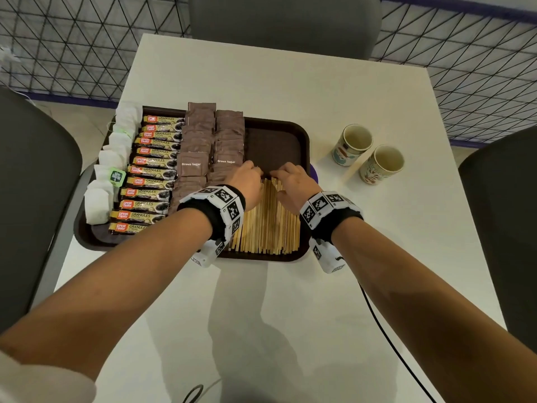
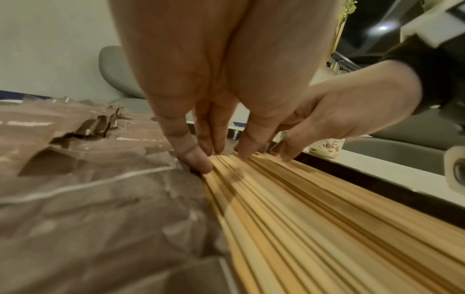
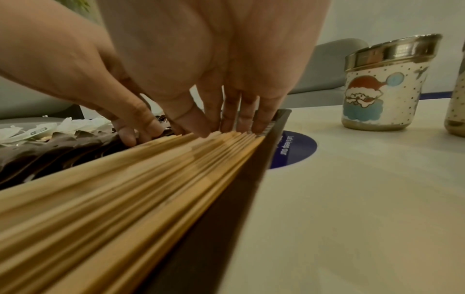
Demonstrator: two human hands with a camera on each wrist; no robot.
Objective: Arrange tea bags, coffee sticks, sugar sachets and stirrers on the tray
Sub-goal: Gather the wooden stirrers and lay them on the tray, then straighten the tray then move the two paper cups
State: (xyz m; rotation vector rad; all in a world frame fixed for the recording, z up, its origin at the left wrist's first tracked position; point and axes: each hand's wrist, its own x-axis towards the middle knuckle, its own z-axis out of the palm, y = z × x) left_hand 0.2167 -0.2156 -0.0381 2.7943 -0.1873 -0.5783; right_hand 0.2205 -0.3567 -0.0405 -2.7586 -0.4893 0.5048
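Note:
A dark brown tray (image 1: 279, 141) holds white tea bags (image 1: 112, 167) at its left, a column of coffee sticks (image 1: 151, 175), two columns of brown sugar sachets (image 1: 203, 141), and a flat row of wooden stirrers (image 1: 267, 225) at its right. My left hand (image 1: 247, 181) and right hand (image 1: 290, 181) rest side by side on the far ends of the stirrers. In the left wrist view the straight fingertips (image 2: 201, 161) press the stirrers (image 2: 314, 218) next to the sachets (image 2: 88, 179). The right fingertips (image 3: 226, 123) touch the stirrer ends (image 3: 125, 189) by the tray rim (image 3: 226, 199).
Two decorated cups (image 1: 351, 144) (image 1: 382, 164) stand on the white table (image 1: 290, 315) right of the tray; one shows a Santa picture (image 3: 385, 83). Grey chairs surround the table. A black cable (image 1: 386, 335) runs across the table at the near right.

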